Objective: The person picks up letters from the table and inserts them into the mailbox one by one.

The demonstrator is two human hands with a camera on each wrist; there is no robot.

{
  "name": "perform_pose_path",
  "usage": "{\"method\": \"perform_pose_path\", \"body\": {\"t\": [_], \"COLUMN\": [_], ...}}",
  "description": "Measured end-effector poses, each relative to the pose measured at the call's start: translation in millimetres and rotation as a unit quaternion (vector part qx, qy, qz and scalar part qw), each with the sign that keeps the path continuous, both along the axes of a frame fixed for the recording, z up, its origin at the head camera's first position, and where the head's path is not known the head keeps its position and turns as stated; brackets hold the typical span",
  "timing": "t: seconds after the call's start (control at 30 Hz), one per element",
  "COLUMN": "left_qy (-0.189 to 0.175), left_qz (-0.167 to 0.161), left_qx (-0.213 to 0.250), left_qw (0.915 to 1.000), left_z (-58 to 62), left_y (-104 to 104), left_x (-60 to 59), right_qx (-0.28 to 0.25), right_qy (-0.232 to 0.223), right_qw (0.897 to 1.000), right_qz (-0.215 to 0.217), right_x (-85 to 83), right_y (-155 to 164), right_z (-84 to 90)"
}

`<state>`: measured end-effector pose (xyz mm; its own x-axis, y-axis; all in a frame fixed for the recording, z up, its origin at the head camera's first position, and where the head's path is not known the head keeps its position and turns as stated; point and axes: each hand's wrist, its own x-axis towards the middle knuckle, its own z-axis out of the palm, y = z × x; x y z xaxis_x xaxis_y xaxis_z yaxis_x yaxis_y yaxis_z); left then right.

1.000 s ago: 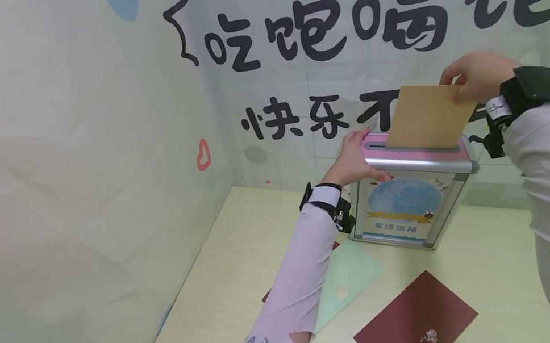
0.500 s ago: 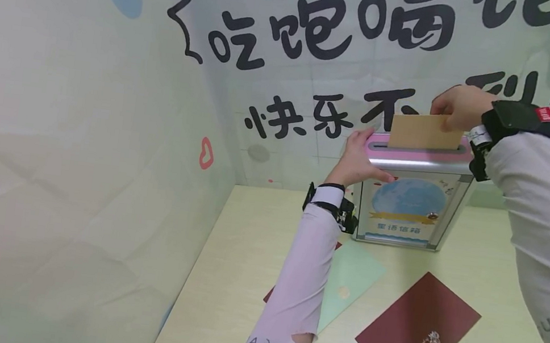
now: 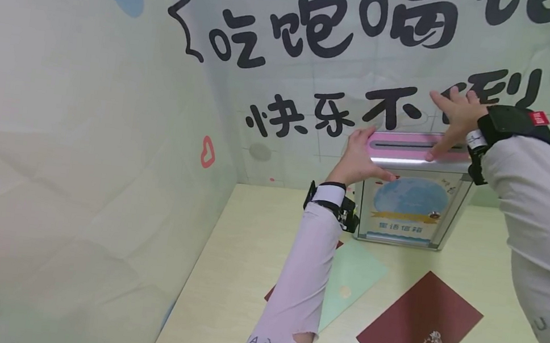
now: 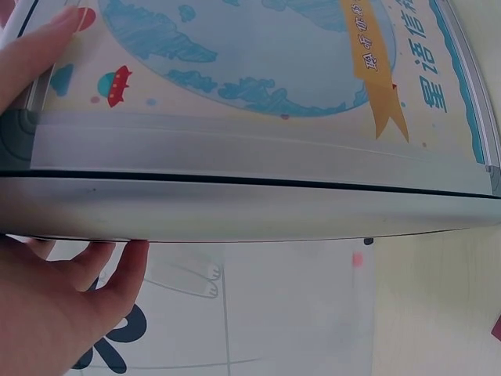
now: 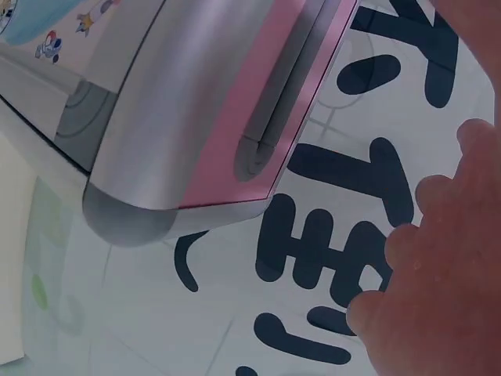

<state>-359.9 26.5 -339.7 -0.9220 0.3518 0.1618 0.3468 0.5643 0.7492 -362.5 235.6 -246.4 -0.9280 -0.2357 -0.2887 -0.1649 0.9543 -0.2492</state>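
A silver-framed letter box [image 3: 407, 208] with a pink top stands against the wall, its long slot [image 3: 401, 146] facing up. My left hand [image 3: 357, 161] grips its left end. In the left wrist view the thumb [image 4: 39, 51] lies on the printed front and the fingers [image 4: 117, 274] are behind. Over the right half of the top, my right hand [image 3: 459, 119] has its fingers spread and holds nothing, the thumb overlapping the slot in the head view. The right wrist view shows that hand [image 5: 446, 266] beside the pink strip [image 5: 243, 141] and slot end.
A dark red envelope [image 3: 417, 332] with a small silver flower lies on the table in front of the box. To its left, a mint green envelope [image 3: 351, 284] partly covers another dark red one, both partly hidden by my left sleeve [image 3: 291, 293]. Lettering covers the wall behind.
The tan envelope, earlier pinched by my right hand, has gone down into the slot and out of sight. My right hand has lowered and its fingers have spread. The left hand keeps its grip.
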Motion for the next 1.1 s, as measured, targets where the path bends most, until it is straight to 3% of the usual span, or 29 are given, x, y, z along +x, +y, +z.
{"method": "perform_pose_path", "body": {"t": [0.33, 0.63, 0.87, 1.1], "left_qy": [-0.004, 0.013, 0.018, 0.037], "left_qz": [0.004, -0.003, -0.007, 0.004], "left_qx": [0.0, -0.019, -0.019, -0.102], "left_qw": [1.0, 0.9997, 0.9996, 0.9941], "left_z": [-1.0, 0.9, 0.1, 3.3], "left_y": [6, 0, -4, -5], "left_x": [-1.3, -1.4, -2.3, 0.4], "right_qx": [0.002, -0.121, -0.169, -0.173], "right_qy": [0.036, 0.069, 0.079, 0.077], "right_qw": [0.999, 0.99, 0.982, 0.981], "right_qz": [-0.018, -0.008, -0.024, -0.032], "right_x": [11.7, 17.6, 26.3, 32.9], "right_y": [20, 35, 29, 31], "right_z": [-22.3, -64.5, -64.5, -63.7]}}
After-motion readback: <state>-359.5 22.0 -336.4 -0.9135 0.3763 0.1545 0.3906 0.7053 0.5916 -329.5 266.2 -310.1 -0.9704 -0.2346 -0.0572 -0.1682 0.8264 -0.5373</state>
